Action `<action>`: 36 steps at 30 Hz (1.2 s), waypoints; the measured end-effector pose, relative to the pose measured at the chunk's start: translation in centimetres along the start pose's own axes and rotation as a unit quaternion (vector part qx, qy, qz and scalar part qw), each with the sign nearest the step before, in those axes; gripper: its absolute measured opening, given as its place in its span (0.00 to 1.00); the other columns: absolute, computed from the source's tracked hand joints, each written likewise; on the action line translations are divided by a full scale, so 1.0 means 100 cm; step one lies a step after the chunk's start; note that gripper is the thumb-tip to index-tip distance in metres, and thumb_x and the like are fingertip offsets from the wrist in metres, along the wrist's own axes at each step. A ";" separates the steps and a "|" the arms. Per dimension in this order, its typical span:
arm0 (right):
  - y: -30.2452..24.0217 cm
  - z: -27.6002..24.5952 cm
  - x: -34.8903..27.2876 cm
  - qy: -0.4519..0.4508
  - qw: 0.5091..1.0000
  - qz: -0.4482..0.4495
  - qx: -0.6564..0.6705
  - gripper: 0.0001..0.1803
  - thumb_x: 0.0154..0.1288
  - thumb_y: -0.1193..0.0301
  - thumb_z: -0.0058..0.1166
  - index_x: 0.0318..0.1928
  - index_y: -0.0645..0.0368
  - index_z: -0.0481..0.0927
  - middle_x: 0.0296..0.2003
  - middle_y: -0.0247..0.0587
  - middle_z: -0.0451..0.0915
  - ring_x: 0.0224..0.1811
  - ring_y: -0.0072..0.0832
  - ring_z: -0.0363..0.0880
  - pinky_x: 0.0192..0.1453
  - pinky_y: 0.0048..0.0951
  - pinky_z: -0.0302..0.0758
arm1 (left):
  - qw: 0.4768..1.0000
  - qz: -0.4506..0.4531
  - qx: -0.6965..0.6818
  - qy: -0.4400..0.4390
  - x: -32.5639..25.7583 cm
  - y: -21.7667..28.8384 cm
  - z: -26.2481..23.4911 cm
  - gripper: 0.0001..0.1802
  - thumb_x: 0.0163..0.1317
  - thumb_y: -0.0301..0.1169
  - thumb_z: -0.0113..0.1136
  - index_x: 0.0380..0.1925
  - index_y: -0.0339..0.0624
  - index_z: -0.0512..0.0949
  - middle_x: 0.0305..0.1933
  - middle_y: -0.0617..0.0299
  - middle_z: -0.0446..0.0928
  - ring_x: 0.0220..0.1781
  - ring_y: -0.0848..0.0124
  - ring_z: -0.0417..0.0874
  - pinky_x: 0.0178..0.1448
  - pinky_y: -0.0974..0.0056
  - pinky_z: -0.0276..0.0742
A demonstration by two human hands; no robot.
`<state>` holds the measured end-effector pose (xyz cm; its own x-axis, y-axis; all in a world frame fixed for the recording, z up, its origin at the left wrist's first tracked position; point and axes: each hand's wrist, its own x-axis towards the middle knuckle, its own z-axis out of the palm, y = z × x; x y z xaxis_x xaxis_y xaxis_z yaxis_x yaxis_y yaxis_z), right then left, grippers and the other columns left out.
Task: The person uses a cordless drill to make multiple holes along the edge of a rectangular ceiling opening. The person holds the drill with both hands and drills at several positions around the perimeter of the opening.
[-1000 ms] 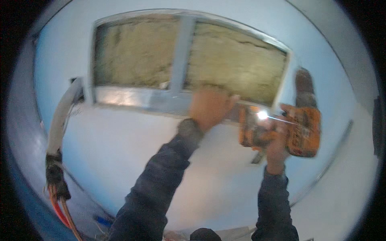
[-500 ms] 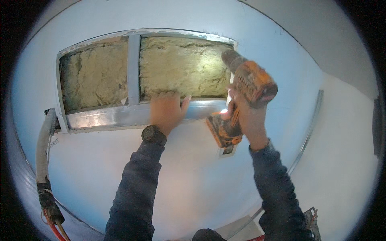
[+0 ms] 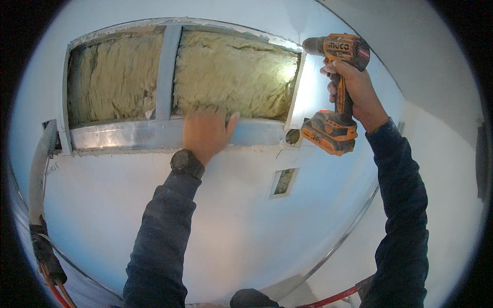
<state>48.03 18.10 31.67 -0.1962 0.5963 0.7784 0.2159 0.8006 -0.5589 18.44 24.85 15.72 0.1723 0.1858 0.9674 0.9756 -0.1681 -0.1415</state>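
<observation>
My right hand (image 3: 354, 87) is closed round the grip of an orange and black cordless drill (image 3: 341, 49), held level with its battery (image 3: 331, 131) hanging below. The drill's chuck points left and meets the upper right corner of a framed opening in the wall; its tip is lost in the bright light there. My left hand (image 3: 205, 131) leans on the metal rail (image 3: 115, 136) along the bottom of the opening. Its fingers lie over the rail's upper edge and the thumb stands apart. Yellowish insulation (image 3: 231, 72) fills the opening behind a vertical metal stud (image 3: 168, 72).
A grey wrapped hose (image 3: 38, 174) with orange lines hangs from a hole at the left. Right of the rail is a round hole (image 3: 292, 136), with a small rectangular cutout (image 3: 284, 182) below. A red bar (image 3: 328, 299) crosses the lower right edge.
My right hand has raised the drill up and to the right, bringing the chuck to the opening's upper corner. My left hand stays on the rail while the view has shifted slightly.
</observation>
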 end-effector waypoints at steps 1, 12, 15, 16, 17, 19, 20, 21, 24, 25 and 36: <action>0.000 0.000 0.000 0.000 1.000 -0.002 -0.009 0.23 0.70 0.61 0.57 0.56 0.66 0.76 0.41 0.42 0.80 0.25 0.17 0.77 0.26 0.23 0.80 | 1.000 0.006 -0.007 0.019 0.000 -0.001 0.000 0.24 0.69 0.49 0.56 0.24 0.41 0.82 0.23 0.51 0.80 0.27 0.52 0.81 0.35 0.48 0.74; -0.004 -0.012 0.013 -0.034 0.998 0.014 0.057 0.21 0.67 0.64 0.59 0.53 0.65 0.75 0.39 0.35 0.79 0.25 0.16 0.77 0.27 0.22 0.81 | 0.817 -0.091 -0.569 0.015 0.004 0.097 -0.016 0.38 0.67 0.60 0.61 0.53 0.31 0.77 0.52 0.42 0.78 0.56 0.56 0.80 0.59 0.52 0.75; -0.003 -0.008 0.011 -0.028 0.999 0.008 0.026 0.21 0.67 0.64 0.59 0.54 0.65 0.74 0.40 0.36 0.80 0.25 0.17 0.76 0.27 0.23 0.80 | 0.516 -0.280 -0.801 -0.115 0.026 0.140 -0.004 0.35 0.68 0.60 0.61 0.49 0.33 0.78 0.49 0.47 0.80 0.56 0.64 0.80 0.58 0.55 0.76; -0.003 -0.007 0.010 -0.015 0.999 0.024 0.019 0.21 0.67 0.64 0.59 0.54 0.65 0.75 0.40 0.36 0.80 0.25 0.17 0.76 0.27 0.24 0.80 | 0.457 -0.271 -0.838 -0.124 0.032 0.152 -0.002 0.34 0.68 0.60 0.61 0.48 0.34 0.78 0.47 0.49 0.80 0.55 0.67 0.80 0.57 0.57 0.76; -0.003 -0.005 0.007 -0.014 1.000 0.021 0.013 0.21 0.67 0.65 0.59 0.54 0.64 0.75 0.40 0.36 0.80 0.25 0.17 0.76 0.28 0.24 0.79 | 0.414 -0.245 -0.867 -0.129 0.034 0.164 -0.001 0.33 0.69 0.59 0.61 0.47 0.34 0.79 0.45 0.52 0.81 0.53 0.69 0.82 0.55 0.59 0.78; -0.005 -0.005 0.006 -0.017 1.000 0.023 0.001 0.21 0.67 0.65 0.60 0.54 0.64 0.75 0.40 0.36 0.80 0.25 0.17 0.76 0.28 0.25 0.78 | 0.340 -0.211 -0.910 -0.106 0.046 0.184 0.001 0.29 0.70 0.57 0.60 0.44 0.36 0.79 0.42 0.56 0.82 0.46 0.73 0.84 0.50 0.63 0.80; -0.006 -0.005 0.005 -0.018 1.000 0.022 -0.004 0.21 0.67 0.64 0.60 0.54 0.64 0.76 0.40 0.36 0.80 0.26 0.18 0.76 0.28 0.25 0.78 | 0.313 -0.199 -0.925 -0.078 0.052 0.193 0.002 0.28 0.71 0.56 0.59 0.43 0.37 0.79 0.40 0.58 0.82 0.42 0.75 0.84 0.47 0.66 0.81; -0.006 -0.006 0.005 -0.016 1.000 0.024 -0.010 0.21 0.67 0.64 0.60 0.54 0.63 0.76 0.39 0.35 0.80 0.26 0.18 0.76 0.28 0.25 0.78 | 0.287 -0.194 -0.936 -0.063 0.057 0.201 0.003 0.27 0.72 0.55 0.58 0.42 0.38 0.79 0.38 0.61 0.82 0.38 0.77 0.84 0.44 0.69 0.82; -0.006 -0.009 0.004 -0.015 1.000 0.016 0.004 0.20 0.65 0.64 0.61 0.53 0.62 0.77 0.37 0.34 0.78 0.25 0.18 0.75 0.28 0.25 0.77 | 0.245 -0.225 -0.943 -0.027 0.064 0.214 0.009 0.27 0.74 0.54 0.56 0.43 0.36 0.78 0.38 0.61 0.82 0.35 0.77 0.85 0.40 0.70 0.84; -0.006 -0.009 0.005 -0.005 1.000 0.025 0.001 0.20 0.65 0.64 0.61 0.52 0.62 0.77 0.37 0.33 0.78 0.25 0.18 0.75 0.28 0.24 0.77 | 0.236 -0.237 -0.943 -0.014 0.065 0.216 0.012 0.27 0.74 0.54 0.56 0.44 0.36 0.77 0.38 0.60 0.82 0.36 0.76 0.86 0.41 0.69 0.84; -0.003 -0.015 0.013 -0.021 1.000 0.021 -0.008 0.19 0.65 0.65 0.59 0.51 0.62 0.75 0.36 0.32 0.77 0.25 0.15 0.76 0.29 0.22 0.78 | 0.145 -0.299 -0.943 -0.035 0.079 0.219 0.031 0.17 0.73 0.42 0.55 0.45 0.36 0.75 0.39 0.57 0.81 0.37 0.68 0.86 0.43 0.61 0.86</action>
<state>49.16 18.59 33.28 -0.2268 0.6312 0.7417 0.2391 0.7743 -0.5859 41.64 25.66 19.59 0.1994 0.7107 0.6746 -0.9404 -0.0548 0.3356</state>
